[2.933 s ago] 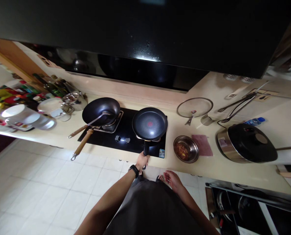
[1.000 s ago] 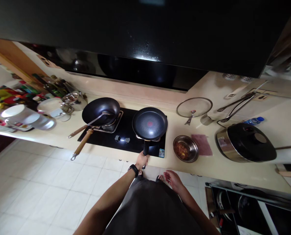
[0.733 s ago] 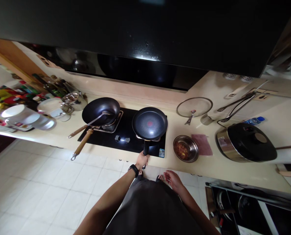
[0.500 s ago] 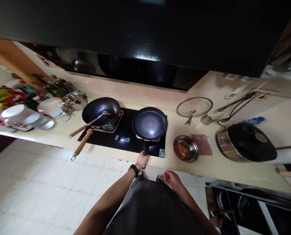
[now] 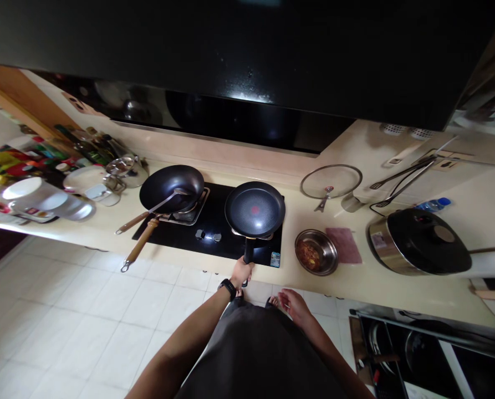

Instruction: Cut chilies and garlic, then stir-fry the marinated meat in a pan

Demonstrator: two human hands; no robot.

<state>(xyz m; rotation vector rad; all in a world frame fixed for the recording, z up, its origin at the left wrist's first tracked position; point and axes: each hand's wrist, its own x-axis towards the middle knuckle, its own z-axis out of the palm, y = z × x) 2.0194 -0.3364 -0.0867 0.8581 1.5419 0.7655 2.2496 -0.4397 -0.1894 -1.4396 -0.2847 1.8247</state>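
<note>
My left hand point(image 5: 241, 273), with a black watch on the wrist, is closed round the handle of a black frying pan point(image 5: 254, 209). That pan sits empty on the right burner of the black hob point(image 5: 189, 235). My right hand point(image 5: 294, 305) hangs open and empty below the counter edge, fingers loosely spread. A steel bowl point(image 5: 316, 252) with reddish-brown food stands on the counter just right of the hob.
A black wok point(image 5: 172, 188) with a spatula and wooden handle sits on the left burner. A glass lid point(image 5: 331, 182), a pink cloth point(image 5: 343, 245), a black-lidded cooker point(image 5: 418, 242) and hanging tongs point(image 5: 401, 183) are to the right. Bottles and containers point(image 5: 43, 183) crowd the left.
</note>
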